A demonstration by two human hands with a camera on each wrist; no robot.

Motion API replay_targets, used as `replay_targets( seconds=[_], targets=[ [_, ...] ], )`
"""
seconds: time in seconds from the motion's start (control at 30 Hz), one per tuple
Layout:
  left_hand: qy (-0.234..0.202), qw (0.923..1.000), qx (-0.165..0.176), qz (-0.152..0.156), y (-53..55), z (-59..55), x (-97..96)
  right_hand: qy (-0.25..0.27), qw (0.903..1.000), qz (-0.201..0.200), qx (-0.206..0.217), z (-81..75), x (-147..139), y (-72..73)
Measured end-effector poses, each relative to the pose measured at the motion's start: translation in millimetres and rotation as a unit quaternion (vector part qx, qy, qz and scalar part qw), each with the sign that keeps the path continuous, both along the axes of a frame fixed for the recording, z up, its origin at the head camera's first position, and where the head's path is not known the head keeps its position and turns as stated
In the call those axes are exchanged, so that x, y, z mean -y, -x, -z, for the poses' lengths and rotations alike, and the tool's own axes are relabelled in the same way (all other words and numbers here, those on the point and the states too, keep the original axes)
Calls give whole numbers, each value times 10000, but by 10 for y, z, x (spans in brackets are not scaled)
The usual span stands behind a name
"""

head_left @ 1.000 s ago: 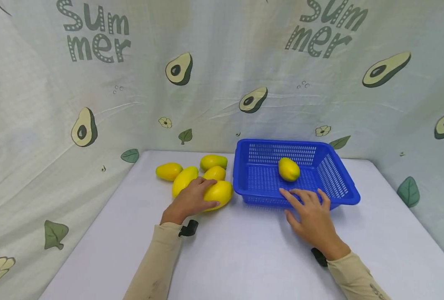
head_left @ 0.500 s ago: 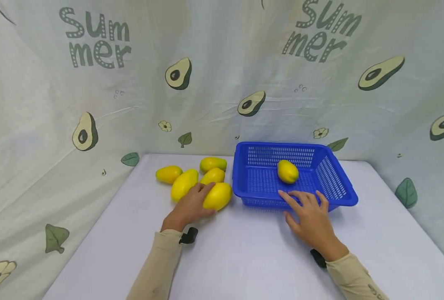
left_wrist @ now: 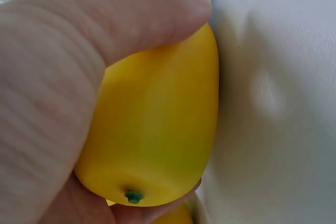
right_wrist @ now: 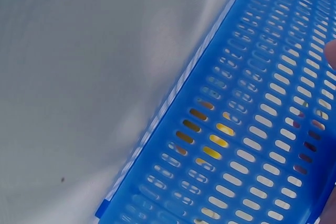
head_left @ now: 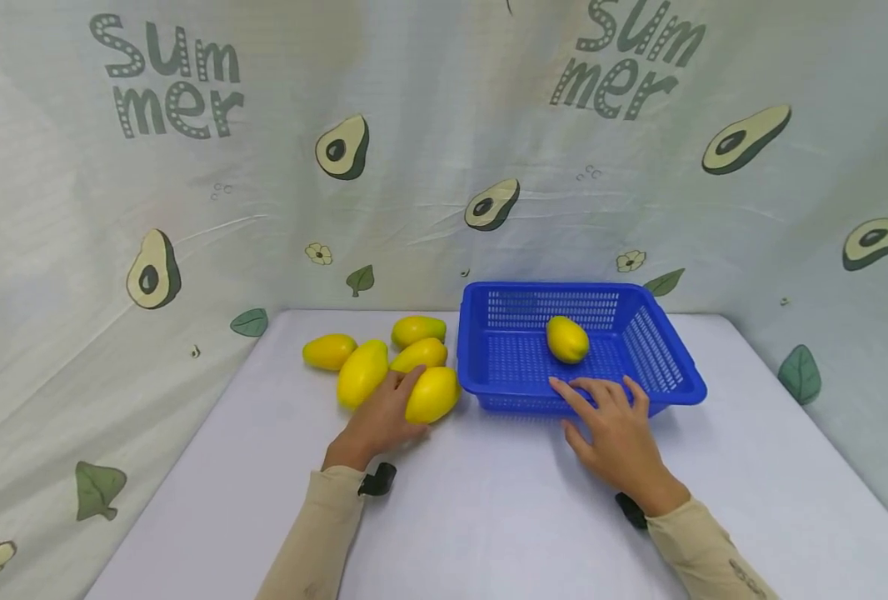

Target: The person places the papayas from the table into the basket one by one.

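At a white-covered desk [head_left: 489,525], a person in beige sleeves [head_left: 309,537] works with both bare hands among six pieces of yellow fruit and a blue basket. The left hand [head_left: 379,418] grips the gripped fruit [head_left: 432,396], just beside the basket's near left corner; whether the fruit rests on the desk or is lifted cannot be told. From the left wrist, the thumb lies across the fruit's upper side and the fingers reach beneath it, while a small green stem end [left_wrist: 134,196] faces the camera.

The right hand [head_left: 618,437] is spread, fingers apart and loosely bent at the near rim of the blue basket [head_left: 506,388], thumb on the outer side of the wall. One fruit [head_left: 567,340] lies inside the basket, toward the back and a little right of its middle; from the right wrist, touches of yellow show through the slots.

Left of the basket, four more pieces lie on the desk: a fruit near the back [head_left: 419,332], another just in front of it [head_left: 421,354], a larger one beside the left hand [head_left: 363,373] and one farthest left [head_left: 329,352]. A black device [head_left: 378,480] sits at the left wrist, another at the right. Behind hangs a pale cloth [head_left: 414,75] printed with avocados, leaves, flowers and the word "summer."
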State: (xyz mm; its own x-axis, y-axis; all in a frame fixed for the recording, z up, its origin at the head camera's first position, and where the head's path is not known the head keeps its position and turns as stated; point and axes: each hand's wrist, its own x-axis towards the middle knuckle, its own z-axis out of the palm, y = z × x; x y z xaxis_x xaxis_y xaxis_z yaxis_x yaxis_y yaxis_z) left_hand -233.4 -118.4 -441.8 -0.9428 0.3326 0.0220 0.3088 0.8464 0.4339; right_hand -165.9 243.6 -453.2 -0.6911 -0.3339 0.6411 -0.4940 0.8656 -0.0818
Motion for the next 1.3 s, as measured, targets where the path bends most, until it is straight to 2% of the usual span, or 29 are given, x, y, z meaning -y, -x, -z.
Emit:
replay_targets(
  seconds=[0.2, 0.57, 0.77, 0.97, 1.3],
  targets=[
    [-56, 9999, -71, -143, -20, 19, 7, -44, 10000, -34, -17, -16, 20, 38],
    [-240, 9994, -230, -83, -76, 113, 2, -60, 9999, 31, 91, 13, 1, -23],
    [-216, 9991, -374, -57, -81, 96, -12, -66, 9999, 77, 74, 2, -5, -17],
    [-294, 9989, -353, -66, -57, 71, -5, -25, 9999, 104, -6, -4, 1, -12],
    [-392, 9986, -327, -131, -46, 112, 13, -33, 9999, 125, -14, -9, 8, -12]
  ],
)
